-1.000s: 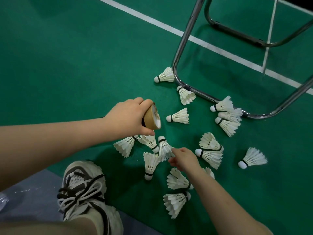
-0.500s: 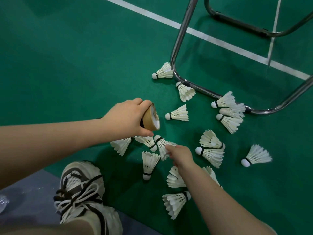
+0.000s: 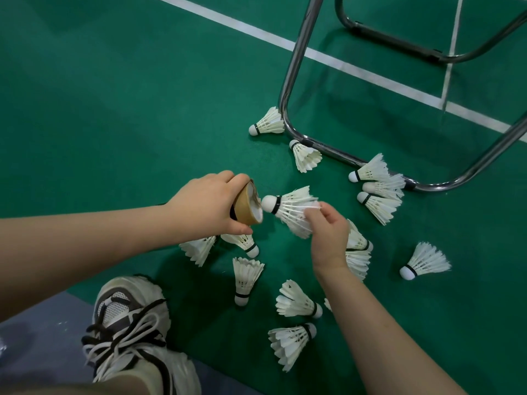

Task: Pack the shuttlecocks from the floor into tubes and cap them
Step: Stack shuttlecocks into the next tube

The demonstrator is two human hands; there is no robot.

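My right hand (image 3: 328,226) has come up off the floor cluster with one shuttlecock (image 3: 291,209) pinched by its feathers. I've swung it left, so its cork tip now sits just at the open mouth of the cardboard tube (image 3: 248,205). The spot it left beside the other shuttlecocks is bare.

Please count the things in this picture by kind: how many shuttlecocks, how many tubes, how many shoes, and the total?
Shuttlecocks: 15 in view, 14 on the floor and 1 in the right hand; one is half hidden by the forearm
Tube: 1, in the left hand
Shoe: 1
Total: 17
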